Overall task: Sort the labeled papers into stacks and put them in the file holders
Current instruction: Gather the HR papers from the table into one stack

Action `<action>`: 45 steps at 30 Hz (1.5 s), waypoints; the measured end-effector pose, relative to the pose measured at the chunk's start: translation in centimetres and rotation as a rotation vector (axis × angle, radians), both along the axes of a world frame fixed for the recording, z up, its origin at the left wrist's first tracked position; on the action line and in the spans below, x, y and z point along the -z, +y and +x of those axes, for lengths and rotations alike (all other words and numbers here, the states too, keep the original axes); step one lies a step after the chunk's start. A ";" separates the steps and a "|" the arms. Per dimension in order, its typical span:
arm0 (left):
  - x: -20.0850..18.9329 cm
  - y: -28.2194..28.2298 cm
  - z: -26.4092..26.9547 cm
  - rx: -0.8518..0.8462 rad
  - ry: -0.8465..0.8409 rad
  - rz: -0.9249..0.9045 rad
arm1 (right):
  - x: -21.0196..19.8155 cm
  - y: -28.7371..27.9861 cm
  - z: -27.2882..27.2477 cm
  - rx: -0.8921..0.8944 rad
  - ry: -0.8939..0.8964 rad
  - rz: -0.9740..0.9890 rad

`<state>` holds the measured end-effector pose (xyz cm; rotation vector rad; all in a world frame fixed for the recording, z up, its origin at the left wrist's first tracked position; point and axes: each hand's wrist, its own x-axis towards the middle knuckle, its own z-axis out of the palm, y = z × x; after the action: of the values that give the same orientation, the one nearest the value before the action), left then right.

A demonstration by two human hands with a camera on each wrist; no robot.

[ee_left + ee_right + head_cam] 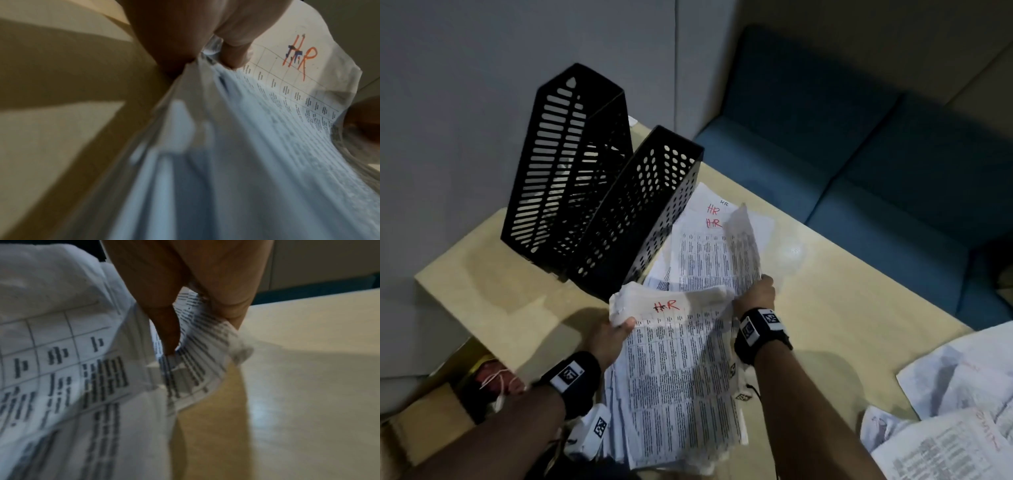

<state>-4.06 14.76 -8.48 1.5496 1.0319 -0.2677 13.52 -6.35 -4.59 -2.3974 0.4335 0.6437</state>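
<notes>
The stack is clasped by the left hand, a sheet pinched by the right hand, its length pointing toward the holders ahead-left.

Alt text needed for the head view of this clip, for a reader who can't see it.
Over a tan table, the left hand grips a thick paper stack marked HR in red, while the right hand pinches a single printed sheet lifted off it. Two black file holders stand behind.
</notes>
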 end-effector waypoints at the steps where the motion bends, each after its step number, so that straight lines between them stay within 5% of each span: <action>1: 0.3 0.2 0.0 -0.004 0.021 0.003 | 0.0 0.2 0.0 0.013 0.036 0.004; 12: -1.8 -0.5 0.4 0.009 -0.050 -0.027 | -2.9 -1.4 0.0 -0.002 -0.176 0.089; 17: -3.0 -0.6 0.4 0.037 -0.106 -0.022 | -8.3 -8.9 1.6 0.325 -0.647 0.147; 21: -3.9 -1.1 1.2 0.056 -0.081 0.001 | -12.6 -14.3 1.0 0.458 -0.778 0.333; 27: -1.9 -3.0 2.4 0.117 -0.069 -0.008 | -8.5 -14.6 -6.4 0.034 -0.360 0.202; 32: -5.1 -5.4 3.7 0.028 -0.124 -0.092 | -1.9 -13.1 -12.2 -0.102 -0.084 0.208; 35: -5.0 -5.7 3.5 0.106 -0.159 -0.068 | -0.1 -11.9 -13.4 -0.072 -0.062 0.205; 40: -5.3 -7.2 3.4 0.520 -0.033 0.063 | 0.0 -10.7 -10.9 0.239 -0.238 0.350; 45: -5.9 -8.2 4.2 0.628 0.010 0.042 | -0.2 -10.8 -8.6 0.164 -0.156 0.310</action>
<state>0.17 6.57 -2.54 1.8816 0.5328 -0.6877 4.92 -17.13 -4.42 -2.0752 0.4243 0.4130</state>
